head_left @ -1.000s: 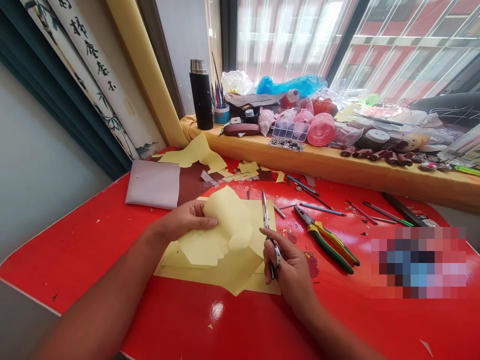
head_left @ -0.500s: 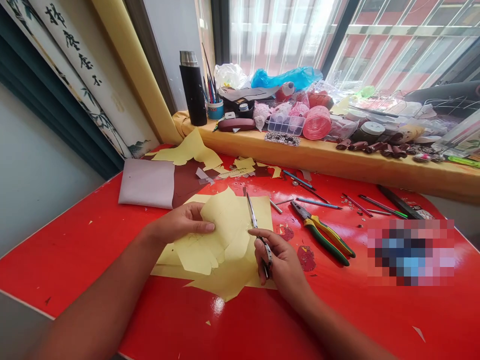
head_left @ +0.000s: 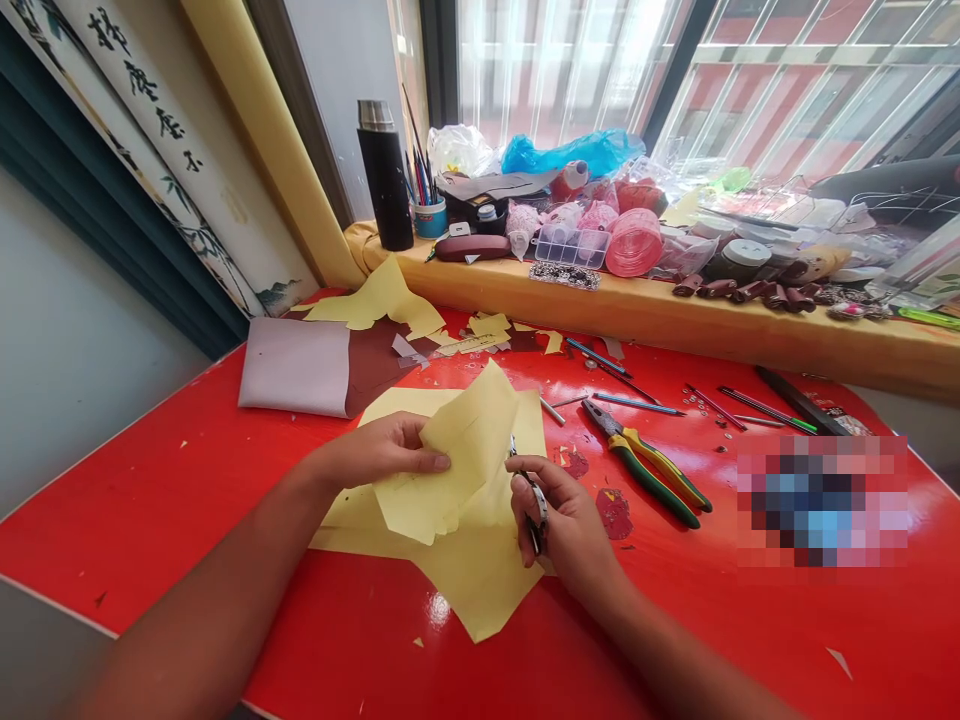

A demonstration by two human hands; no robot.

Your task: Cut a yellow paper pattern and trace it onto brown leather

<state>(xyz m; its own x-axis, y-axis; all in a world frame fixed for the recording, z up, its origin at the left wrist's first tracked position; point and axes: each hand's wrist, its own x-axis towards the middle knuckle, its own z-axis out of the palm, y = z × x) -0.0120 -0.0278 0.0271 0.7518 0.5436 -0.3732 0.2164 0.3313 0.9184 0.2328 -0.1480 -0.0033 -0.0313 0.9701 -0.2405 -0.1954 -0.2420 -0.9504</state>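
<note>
My left hand (head_left: pixel 394 448) pinches a yellow sheet of paper (head_left: pixel 469 440) between thumb and fingers, its upper part tilted up off the table. In my right hand (head_left: pixel 559 510) is a pair of scissors (head_left: pixel 536 505), with fingers in the handle loops. The blades are mostly hidden behind the raised paper. More yellow paper (head_left: pixel 480 590) lies beneath both hands, one pointed end reaching toward me.
Pliers (head_left: pixel 645 460) with green and yellow handles lie right of the paper among several pens. A pale folded sheet (head_left: pixel 294 365) and yellow scraps (head_left: pixel 480 338) are at the back left. A crowded sill (head_left: pixel 465 285) bears a black thermos (head_left: pixel 385 180).
My left hand has shifted right with the yellow paper, which now covers most of the scissor blades. The paper's lower point has swung toward me and right. My right hand has barely moved.
</note>
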